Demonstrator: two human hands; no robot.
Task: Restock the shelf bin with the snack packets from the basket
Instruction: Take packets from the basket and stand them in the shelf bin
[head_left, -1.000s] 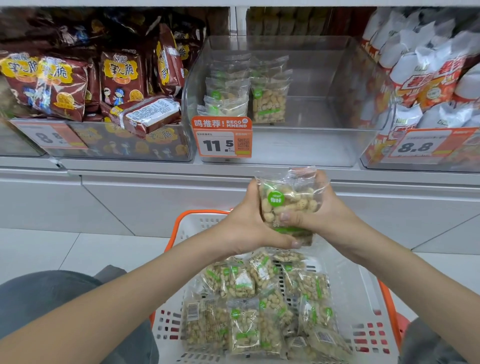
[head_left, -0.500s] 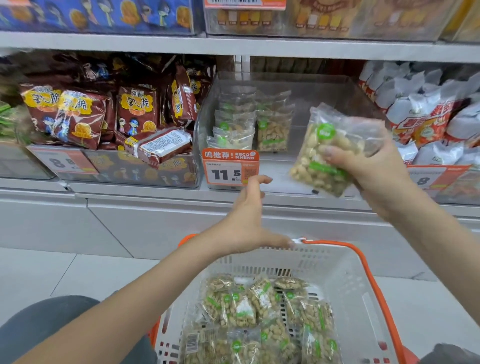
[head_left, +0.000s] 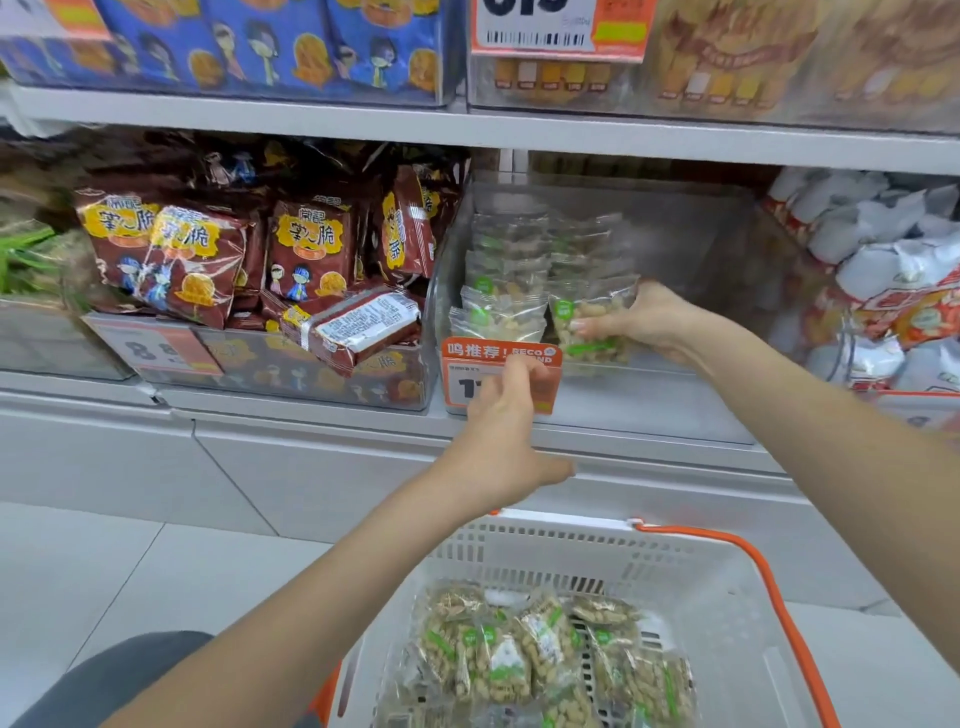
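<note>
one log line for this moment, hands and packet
right hand: holds packet in bin | left hand: empty, at price tag | basket: packets left

Clear glossy plastic shelf bin (head_left: 675, 405); crinkly transparent film snack packets (head_left: 519, 654); matt white perforated plastic basket (head_left: 675, 571)

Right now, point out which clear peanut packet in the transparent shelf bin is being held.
The clear peanut packet at the front of the right-hand stack: the right hand grips it, while the other packets stand untouched to its left.
</note>
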